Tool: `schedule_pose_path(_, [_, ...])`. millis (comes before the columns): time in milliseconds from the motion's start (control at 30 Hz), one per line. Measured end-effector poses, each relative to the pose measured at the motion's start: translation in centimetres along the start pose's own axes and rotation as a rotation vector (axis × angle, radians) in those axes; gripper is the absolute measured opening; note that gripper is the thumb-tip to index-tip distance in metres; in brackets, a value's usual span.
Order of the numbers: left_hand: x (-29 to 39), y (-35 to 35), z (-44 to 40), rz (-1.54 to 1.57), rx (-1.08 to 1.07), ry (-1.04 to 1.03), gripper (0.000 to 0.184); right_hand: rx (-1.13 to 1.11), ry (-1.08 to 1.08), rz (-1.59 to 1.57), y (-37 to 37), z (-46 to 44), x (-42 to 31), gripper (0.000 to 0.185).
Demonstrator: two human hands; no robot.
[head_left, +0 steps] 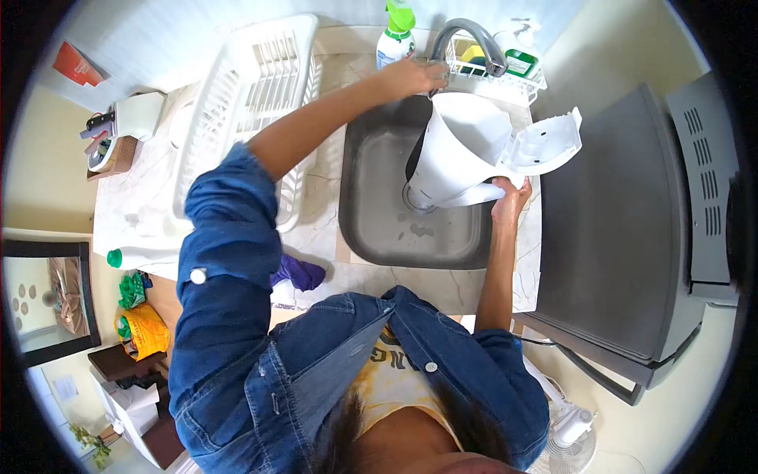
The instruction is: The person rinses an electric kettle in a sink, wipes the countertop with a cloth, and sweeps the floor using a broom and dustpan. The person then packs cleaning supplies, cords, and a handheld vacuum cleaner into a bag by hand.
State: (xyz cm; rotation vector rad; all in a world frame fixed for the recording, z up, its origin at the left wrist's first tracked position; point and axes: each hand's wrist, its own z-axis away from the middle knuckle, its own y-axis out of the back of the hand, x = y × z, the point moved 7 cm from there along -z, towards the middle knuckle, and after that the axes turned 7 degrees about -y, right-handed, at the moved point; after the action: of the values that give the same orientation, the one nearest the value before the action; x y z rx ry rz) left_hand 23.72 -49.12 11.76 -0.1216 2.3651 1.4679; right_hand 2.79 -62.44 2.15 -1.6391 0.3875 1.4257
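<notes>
From the head view, we look down on a pale, marbled countertop point(387, 276) with a dark grey sink point(371, 182) set into it. To the right of the sink we see a tall grey fridge point(600, 221), and to the left a white dish rack point(268, 71). Nearer us on that side lie a purple cloth point(302, 273) and a white bottle with a green cap point(146, 257), on its side. Behind the sink stand a green-topped spray bottle point(395, 43) and a white wire caddy point(505, 91) holding a yellow sponge point(474, 57) and a soap bottle point(519, 62).

The white kettle point(454, 162) is over the sink, near the curved metal tap point(491, 49), its mouth facing up towards us and its lid point(549, 142) swung open to the right. We cannot tell whether its base touches the sink floor. Our right hand point(512, 199) is closed around the upper part of the kettle's handle point(478, 194).

Our left arm stretches across the counter, and the left hand point(412, 79) has its fingers at the base of the tap, beside the kettle's rim. We cannot tell whether those fingers grip the metal or only rest against it.
</notes>
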Motion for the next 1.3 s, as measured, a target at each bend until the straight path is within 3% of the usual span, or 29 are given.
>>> schedule_pose_path(67, [0.0,-3.1,-0.4,-0.078,-0.024,0.001,0.036,-0.013,0.038,0.022,0.0,-0.2,0.3,0.046])
schedule_pose_path(167, [-0.3,-5.6,-1.1,0.039,-0.181,0.061,0.034,-0.017,0.038,0.029,0.1,0.0,0.7,0.046])
schedule_pose_path(267, [-1.4,-5.5,-1.3,0.147,-0.170,0.103,0.035,-0.021,0.047,0.029,0.3,-0.1,1.4,0.048])
schedule_pose_path(400, [-3.1,-5.9,-3.3,0.320,-0.405,0.149,0.029,-0.015,0.033,0.020,0.5,-0.4,2.5,0.050])
schedule_pose_path(533, [-3.4,-5.1,-3.9,0.418,-0.392,0.241,0.027,-0.053,0.035,0.009,0.1,-0.5,3.8,0.050])
schedule_pose_path(933, [-3.4,-6.2,-5.1,0.384,-0.455,0.159,0.019,-0.020,-0.034,0.017,1.4,-0.6,6.2,0.050])
schedule_pose_path(1133, [-3.9,-6.3,-6.4,0.270,-0.313,0.226,0.028,-0.003,-0.012,0.009,1.4,-0.6,5.8,0.050])
schedule_pose_path(1300, [-4.2,-7.3,-4.9,0.473,-0.414,0.277,0.030,-0.023,0.017,0.018,1.5,-0.9,5.7,0.043])
